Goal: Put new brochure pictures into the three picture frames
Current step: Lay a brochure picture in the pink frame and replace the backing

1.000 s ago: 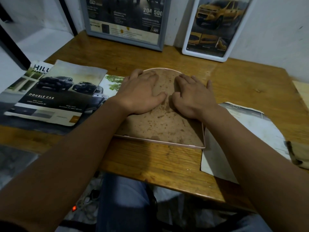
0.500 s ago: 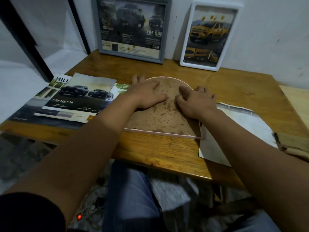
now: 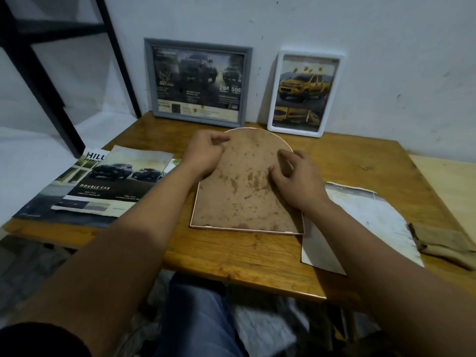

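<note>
An arched picture frame [image 3: 244, 199] lies face down in the middle of the wooden table [image 3: 244, 256], its stained brown backing board facing up. My left hand [image 3: 206, 153] grips the frame's upper left rim with curled fingers. My right hand [image 3: 296, 179] rests on the board's right side, bent fingertips and thumb touching it. A grey frame [image 3: 198, 119] and a white frame [image 3: 293, 131] lean against the wall behind, each showing a truck brochure picture. Truck brochures [image 3: 116, 181] lie spread at the left.
A loose white sheet [image 3: 360, 222] lies right of the arched frame, partly under its corner. A brown folded cloth [image 3: 445, 243] sits at the table's right edge, beside a pale wooden board [image 3: 448, 181]. A black metal rack [image 3: 38, 81] stands at the left.
Both hands lay flat on the backing board earlier. Now my left hand has moved up to the arched rim and curled, and my right hand's fingers have bent. The view tilted upward.
</note>
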